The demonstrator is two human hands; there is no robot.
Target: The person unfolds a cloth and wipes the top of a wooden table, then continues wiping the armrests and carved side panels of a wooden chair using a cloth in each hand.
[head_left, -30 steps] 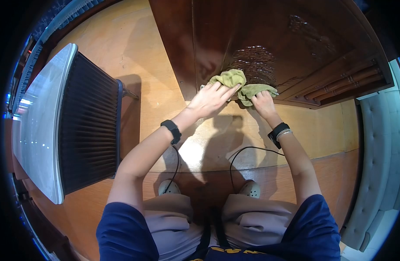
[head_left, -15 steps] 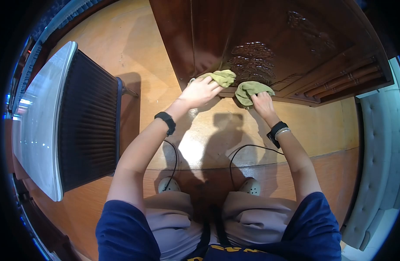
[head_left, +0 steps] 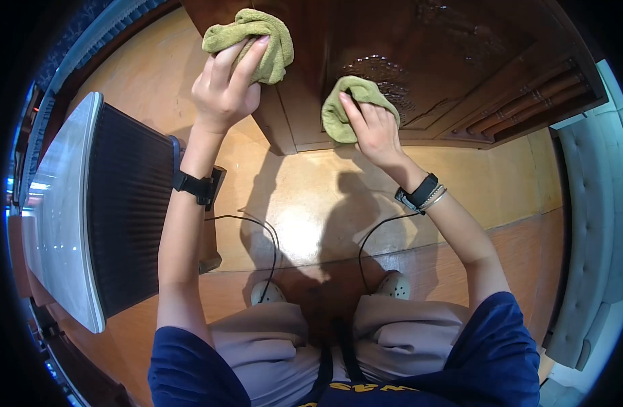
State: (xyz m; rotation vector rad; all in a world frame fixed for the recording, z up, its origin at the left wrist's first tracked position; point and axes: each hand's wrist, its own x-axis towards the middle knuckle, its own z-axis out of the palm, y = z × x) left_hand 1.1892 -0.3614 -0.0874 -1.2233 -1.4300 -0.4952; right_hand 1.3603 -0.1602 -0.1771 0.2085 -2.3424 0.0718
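Note:
A bunched green cloth (head_left: 274,51) is gripped in my left hand (head_left: 223,91), near the left edge of a dark wooden cabinet (head_left: 298,41). My right hand (head_left: 378,132) presses a second green cloth (head_left: 338,112) against the cabinet's lower front, fingers bent over it. That cloth overlaps the lower left of a carved relief (head_left: 386,71) in the panel. Both wrists wear black bands, each with a thin black cable running down toward my feet.
On the left stands a ribbed dark side unit with a pale glossy top (head_left: 64,217). A grey tufted sofa (head_left: 586,230) lines the right side. My light clogs (head_left: 395,285) rest on the wooden floor (head_left: 474,180), below the cabinet's bottom edge.
My left hand has lifted its cloth up and to the left, toward the cabinet's side edge. My right hand has slid its cloth up and left along the front.

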